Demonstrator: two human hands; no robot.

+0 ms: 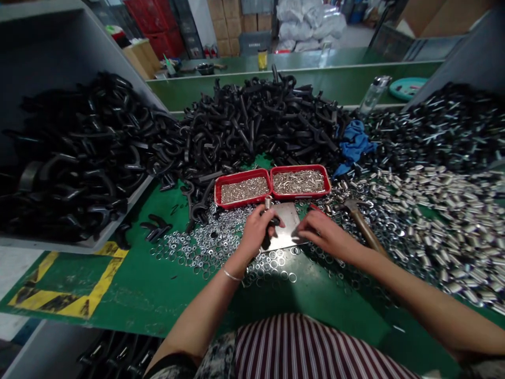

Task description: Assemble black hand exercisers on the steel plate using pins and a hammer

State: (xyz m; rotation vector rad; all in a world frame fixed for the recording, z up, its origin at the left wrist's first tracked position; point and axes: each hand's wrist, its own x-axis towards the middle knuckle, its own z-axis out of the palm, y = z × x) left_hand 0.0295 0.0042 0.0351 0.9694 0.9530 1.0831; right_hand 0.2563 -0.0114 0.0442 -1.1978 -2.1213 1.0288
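My left hand (255, 231) is closed round a small black part (266, 241), mostly hidden by the fingers. A ribbed silvery metal piece (268, 202) stands up just above that hand; whether it joins the black part I cannot tell. Below both hands lies a flat metal plate (290, 213). My right hand (324, 234) is over the plate's right side with its fingertips pressed together; anything between them is too small to make out. Behind the plate sit two red trays, the left tray (216, 196) and the right tray (330, 184), both filled with tiny metal pieces.
Loose metal rings (205, 245) spread around the plate. A hammer (365, 229) lies right of my right hand, beside heaped metal sleeves (445, 221). Black curved parts (252, 116) pile up behind the trays and fill a bin (71, 158) at left. A blue cloth (355, 142) lies at back right.
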